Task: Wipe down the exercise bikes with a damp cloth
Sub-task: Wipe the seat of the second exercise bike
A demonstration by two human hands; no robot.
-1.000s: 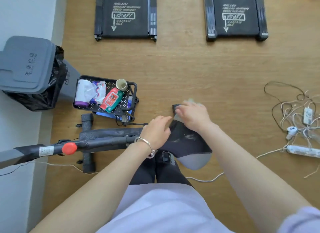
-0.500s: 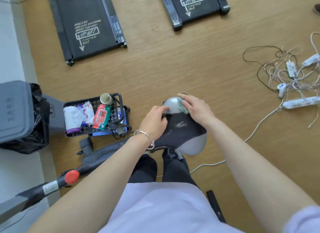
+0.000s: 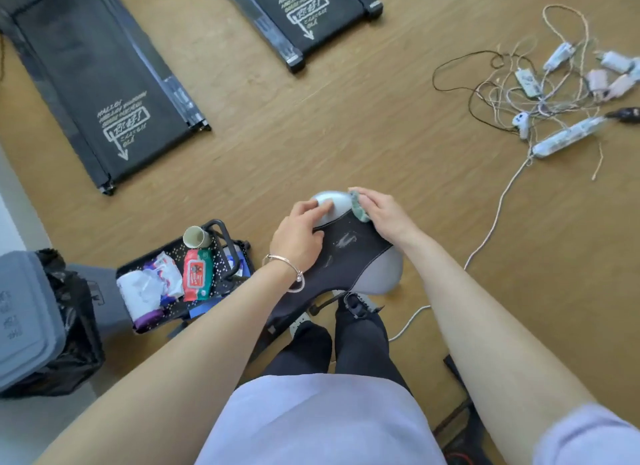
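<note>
The exercise bike's saddle [image 3: 349,253] is black with grey ends and has pale smears on its top. It sits just in front of my legs. My left hand [image 3: 299,230] rests on the saddle's left side, fingers lying on the grey nose. My right hand [image 3: 384,215] grips a green cloth [image 3: 358,208] and presses it against the right edge of the nose. Most of the cloth is hidden under my fingers. The bike's frame is mostly hidden under my arms.
A black basket [image 3: 221,227] to the left holds a red wipes pack [image 3: 197,274], a paper cup [image 3: 195,236] and tissues. A grey bin [image 3: 24,319] stands at far left. Two treadmills [image 3: 100,83] [image 3: 311,11] lie beyond. Tangled cables and a power strip [image 3: 568,137] lie at right.
My head has turned, so the floor has swung in view. My right hand has slid the cloth to the right side of the nose. My left fingers have moved onto the grey nose.
</note>
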